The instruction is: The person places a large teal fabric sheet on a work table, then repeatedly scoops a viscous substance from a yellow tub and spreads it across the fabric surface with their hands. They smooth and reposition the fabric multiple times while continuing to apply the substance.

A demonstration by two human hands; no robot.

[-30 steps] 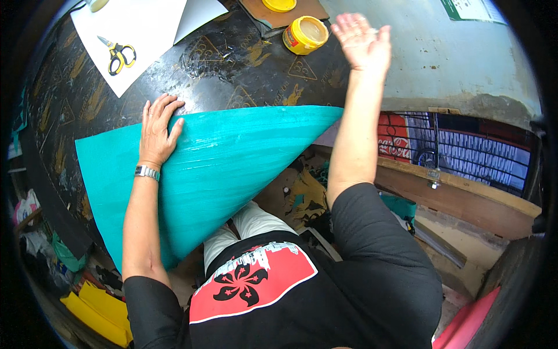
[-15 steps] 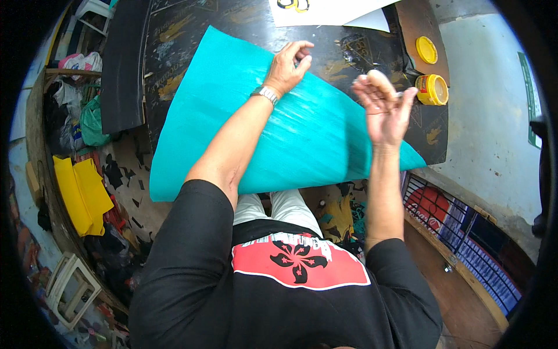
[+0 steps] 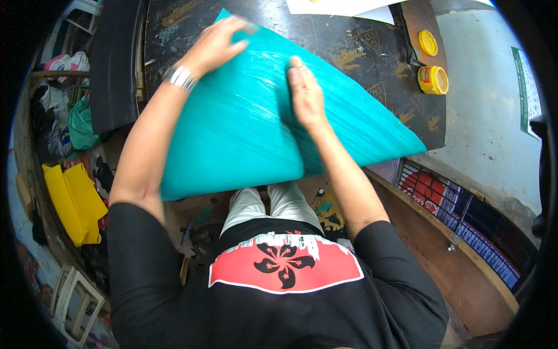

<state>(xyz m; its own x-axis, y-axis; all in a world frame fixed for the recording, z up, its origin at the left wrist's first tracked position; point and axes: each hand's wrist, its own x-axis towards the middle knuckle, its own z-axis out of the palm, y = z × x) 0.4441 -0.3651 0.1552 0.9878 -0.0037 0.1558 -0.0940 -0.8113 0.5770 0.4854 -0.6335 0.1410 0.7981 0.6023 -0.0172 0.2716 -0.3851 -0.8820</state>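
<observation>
A large teal sheet [image 3: 232, 134] with wet-looking streaks lies across the dark table, its near edge hanging over the front. Close to its far corner is my left hand [image 3: 218, 46], wearing a metal watch. The thumb stands apart from the fingers, whose tips are blurred, and nothing shows in them. Over the middle of the sheet, my right hand [image 3: 307, 96] is turned on edge with its fingers stretched out and holding nothing. Whether it touches the sheet I cannot tell. At the table's right side stands an open yellow tub [image 3: 432, 80] with pale contents.
A yellow lid [image 3: 428, 43] lies behind the tub. White sheets [image 3: 343, 7] lie at the table's far edge. To the left are a black sheet [image 3: 116, 70], a folded yellow sheet [image 3: 75, 200] and a white plastic frame [image 3: 75, 305]. A wall [image 3: 482, 87] bounds the right.
My left hand has moved left and away, toward the sheet's far corner. My right hand has swung left from beside the tub to the middle of the sheet. The sheet has shifted slightly.
</observation>
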